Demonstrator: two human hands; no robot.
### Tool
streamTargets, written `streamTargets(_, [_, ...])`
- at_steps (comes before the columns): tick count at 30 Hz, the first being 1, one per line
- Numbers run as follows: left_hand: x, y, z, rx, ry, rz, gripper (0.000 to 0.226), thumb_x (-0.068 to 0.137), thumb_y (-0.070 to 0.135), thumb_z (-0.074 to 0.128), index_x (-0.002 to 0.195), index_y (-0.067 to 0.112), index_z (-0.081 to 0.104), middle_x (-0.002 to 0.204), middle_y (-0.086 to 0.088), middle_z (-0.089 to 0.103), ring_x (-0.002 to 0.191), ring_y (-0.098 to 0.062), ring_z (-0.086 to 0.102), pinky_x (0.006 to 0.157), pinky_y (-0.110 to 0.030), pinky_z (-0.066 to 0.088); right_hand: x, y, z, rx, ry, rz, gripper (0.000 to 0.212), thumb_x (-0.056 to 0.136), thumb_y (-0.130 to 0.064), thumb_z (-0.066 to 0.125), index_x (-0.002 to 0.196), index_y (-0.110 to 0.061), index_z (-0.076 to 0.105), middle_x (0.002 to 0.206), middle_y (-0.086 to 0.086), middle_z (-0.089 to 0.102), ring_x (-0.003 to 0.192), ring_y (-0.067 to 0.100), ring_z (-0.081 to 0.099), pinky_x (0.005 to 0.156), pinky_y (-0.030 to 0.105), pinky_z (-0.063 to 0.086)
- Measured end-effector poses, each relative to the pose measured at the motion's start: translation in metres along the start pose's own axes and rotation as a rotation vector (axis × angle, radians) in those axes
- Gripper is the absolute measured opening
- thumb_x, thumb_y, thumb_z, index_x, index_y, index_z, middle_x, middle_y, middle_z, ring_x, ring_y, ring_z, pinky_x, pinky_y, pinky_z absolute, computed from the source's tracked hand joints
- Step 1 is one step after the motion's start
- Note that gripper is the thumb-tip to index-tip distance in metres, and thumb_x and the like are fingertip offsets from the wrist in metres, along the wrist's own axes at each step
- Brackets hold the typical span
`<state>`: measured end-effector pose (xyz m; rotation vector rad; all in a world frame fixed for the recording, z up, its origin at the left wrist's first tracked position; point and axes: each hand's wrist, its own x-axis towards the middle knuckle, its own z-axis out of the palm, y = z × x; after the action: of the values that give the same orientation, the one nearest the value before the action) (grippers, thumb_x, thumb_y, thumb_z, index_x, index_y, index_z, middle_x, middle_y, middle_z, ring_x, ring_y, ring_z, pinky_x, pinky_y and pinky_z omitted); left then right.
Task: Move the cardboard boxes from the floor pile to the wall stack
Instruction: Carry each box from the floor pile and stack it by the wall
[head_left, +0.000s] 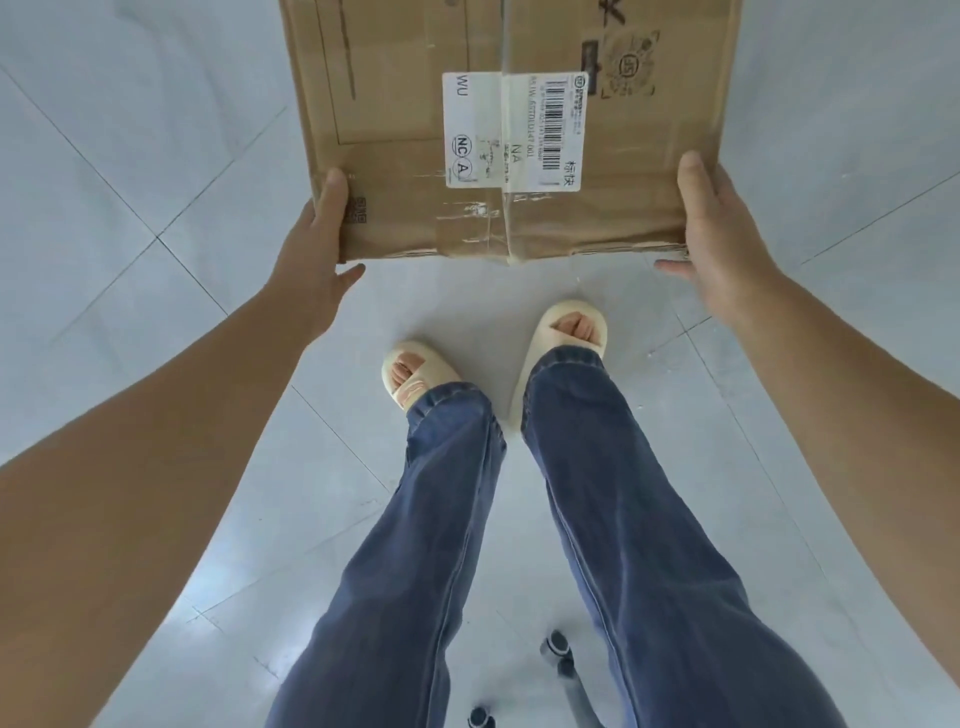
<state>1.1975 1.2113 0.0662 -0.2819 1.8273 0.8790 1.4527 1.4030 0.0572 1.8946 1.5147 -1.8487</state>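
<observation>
The person held one box (511, 124) out in front, above the tiled floor (130, 208) and ahead of both feet, its far end cut off by the top of the view. The left hand (317, 249) pressed flat against the near left corner, thumb up along the top face and fingers hidden beneath; the right hand (719, 239) did the same at the near right corner, so each grip was a clamp on the box sides rather than a fist. Neither the pile nor the wall stack was in view. The box looked stiff but worn: creased edges, scuffed tape along the centre seam, a crushed near rim. It seemed light enough to carry at arm's length, though that is a judgement. Plain cardboard should not slip; the corners, with fingers under the base, seemed the safest hold. A white label (511, 130) straddled the seam, showing a barcode, the letters WU, NA, circled NC and A, and some Chinese characters. A printed round stamp (628, 65) and a small QR code (357, 209) also showed.
</observation>
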Motion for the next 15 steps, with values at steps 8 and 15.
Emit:
streamTargets(8, [-0.056,0.054,-0.009,-0.069,-0.025,0.059,0.04,0.089,0.054,0.052,0.127,0.042,0.047,0.123,0.022,0.055,0.116,-0.008,0.051,0.099,-0.056,0.033,-0.053,-0.062,-0.018,0.094,-0.064,-0.085,0.046,0.093,-0.055,0.04,0.138,-0.05,0.031,0.116,-0.04,0.049,0.108,-0.007,0.052,0.077,0.043,0.049])
streamTargets(15, [-0.15,0.12,-0.03,-0.192,0.035,0.08,0.013,0.09,0.04,0.052,0.096,0.039,0.063,0.085,0.018,0.067,0.087,-0.008,0.062,0.086,-0.059,0.048,-0.139,-0.15,-0.036,0.162,0.033,-0.069,0.033,0.099,-0.031,0.032,0.121,-0.046,0.051,0.085,-0.025,0.069,0.078,0.0,0.069,0.06,0.041,0.056])
